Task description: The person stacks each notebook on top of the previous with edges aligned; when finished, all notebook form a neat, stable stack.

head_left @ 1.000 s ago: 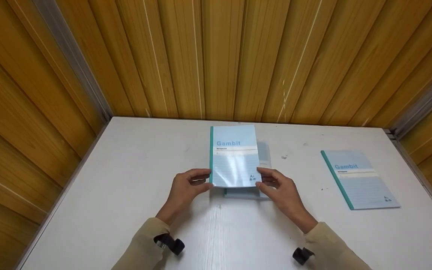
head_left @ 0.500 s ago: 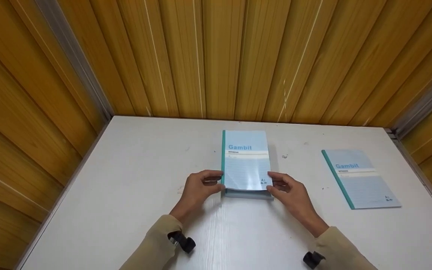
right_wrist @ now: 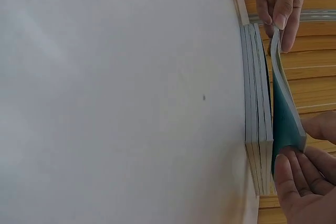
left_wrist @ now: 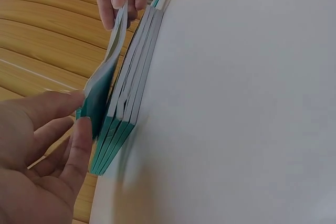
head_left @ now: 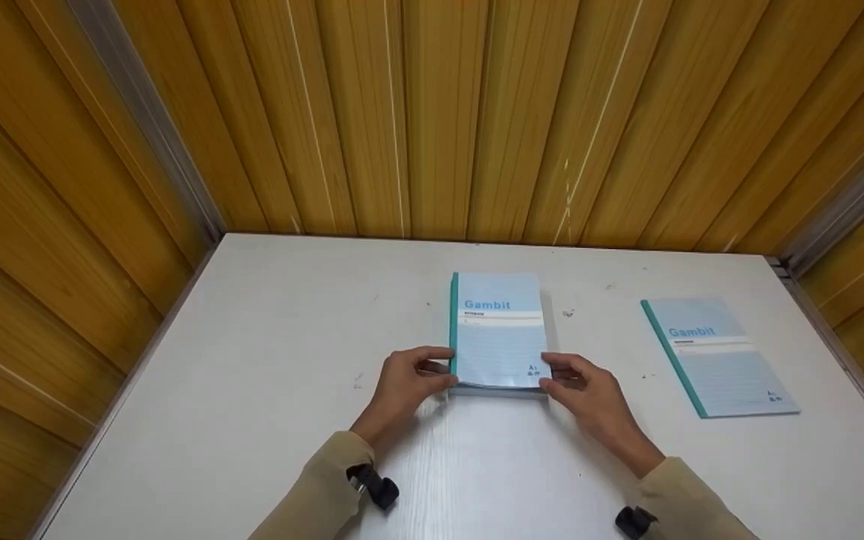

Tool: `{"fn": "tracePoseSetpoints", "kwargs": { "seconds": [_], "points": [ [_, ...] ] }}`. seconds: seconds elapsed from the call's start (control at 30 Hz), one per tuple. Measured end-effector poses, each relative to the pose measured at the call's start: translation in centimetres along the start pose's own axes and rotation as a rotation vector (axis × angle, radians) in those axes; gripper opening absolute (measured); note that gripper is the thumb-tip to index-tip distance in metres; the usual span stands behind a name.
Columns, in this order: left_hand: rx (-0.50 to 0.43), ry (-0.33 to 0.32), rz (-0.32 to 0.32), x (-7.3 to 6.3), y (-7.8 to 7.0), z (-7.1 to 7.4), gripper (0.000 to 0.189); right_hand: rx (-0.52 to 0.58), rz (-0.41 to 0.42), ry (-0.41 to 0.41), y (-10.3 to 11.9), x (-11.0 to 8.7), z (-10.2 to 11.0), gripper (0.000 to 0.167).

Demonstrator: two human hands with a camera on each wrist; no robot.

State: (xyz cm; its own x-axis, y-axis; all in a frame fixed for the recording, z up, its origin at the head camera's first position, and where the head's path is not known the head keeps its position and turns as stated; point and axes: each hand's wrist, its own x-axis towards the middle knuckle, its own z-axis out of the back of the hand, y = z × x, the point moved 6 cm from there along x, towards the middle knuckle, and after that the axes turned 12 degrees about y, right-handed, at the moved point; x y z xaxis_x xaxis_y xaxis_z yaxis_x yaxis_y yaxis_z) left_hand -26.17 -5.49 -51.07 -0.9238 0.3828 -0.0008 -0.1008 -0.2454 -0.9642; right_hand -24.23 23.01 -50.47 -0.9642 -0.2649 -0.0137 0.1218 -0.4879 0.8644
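Note:
Both hands hold a light blue "Gambit" notebook (head_left: 499, 337) with a green spine, close over a stack of similar notebooks (left_wrist: 134, 72). My left hand (head_left: 406, 386) pinches its spine edge near the lower corner, thumb and fingers on either face. On the opposite edge, my right hand (head_left: 589, 390) pinches the lower right corner. The wrist views show a gap between the held notebook and the stack, wider at the near end, and its pages bow slightly. In the head view it covers most of the stack, leaving the near edge showing.
Another blue notebook (head_left: 721, 360) lies flat and slightly angled on the right of the white table (head_left: 289, 322). Wood-patterned panels (head_left: 439, 120) rise behind the table and along both sides. Black wrist devices (head_left: 379, 491) sit at the sleeves.
The held notebook has moved right and toward the near side, and down onto line with the stack, which it now mostly covers. Both hands moved with it, keeping their grips.

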Motion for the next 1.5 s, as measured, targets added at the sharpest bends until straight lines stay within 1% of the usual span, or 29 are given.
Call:
{"fn": "tracePoseSetpoints", "kwargs": {
  "seconds": [0.27,0.5,0.6,0.7,0.77,0.87,0.93,1.07,1.27,1.5],
  "points": [
    [0.017,-0.005,-0.010,-0.1,0.3,-0.4,0.035,-0.095,0.024,0.025,-0.1,0.1,0.1,0.036],
    [-0.014,-0.006,-0.025,-0.1,0.6,-0.5,0.037,-0.173,0.011,0.054,-0.3,0.2,0.2,0.029],
    [0.019,-0.015,-0.023,-0.2,0.7,-0.6,0.041,-0.177,-0.001,0.061,-0.5,0.2,0.2,0.032],
    [0.072,-0.019,-0.018,-0.4,0.7,-0.7,0.048,-0.181,-0.007,0.059,-0.6,0.2,0.3,0.042],
    [0.102,-0.017,-0.028,-0.5,0.6,-0.9,0.051,-0.190,-0.004,0.061,-0.6,0.2,0.2,0.048],
    [0.119,-0.016,-0.042,-0.5,0.5,-1.2,0.051,-0.206,0.001,0.081,-0.5,0.1,0.0,0.054],
    [0.133,-0.022,-0.056,-0.5,0.4,-1.2,0.048,-0.214,-0.004,0.092,-0.4,0.1,-0.2,0.055],
    [0.150,-0.032,-0.052,-0.5,0.4,-1.2,0.046,-0.219,-0.029,0.108,-0.5,0.1,-0.4,0.056],
    [0.170,-0.023,-0.066,-0.5,0.3,-1.1,0.045,-0.231,-0.048,0.123,-0.5,0.1,-0.2,0.055],
    [0.171,-0.012,-0.041,-0.5,0.5,-1.2,0.045,-0.213,-0.081,0.138,-0.8,0.1,-0.3,0.056]
  ]
}}
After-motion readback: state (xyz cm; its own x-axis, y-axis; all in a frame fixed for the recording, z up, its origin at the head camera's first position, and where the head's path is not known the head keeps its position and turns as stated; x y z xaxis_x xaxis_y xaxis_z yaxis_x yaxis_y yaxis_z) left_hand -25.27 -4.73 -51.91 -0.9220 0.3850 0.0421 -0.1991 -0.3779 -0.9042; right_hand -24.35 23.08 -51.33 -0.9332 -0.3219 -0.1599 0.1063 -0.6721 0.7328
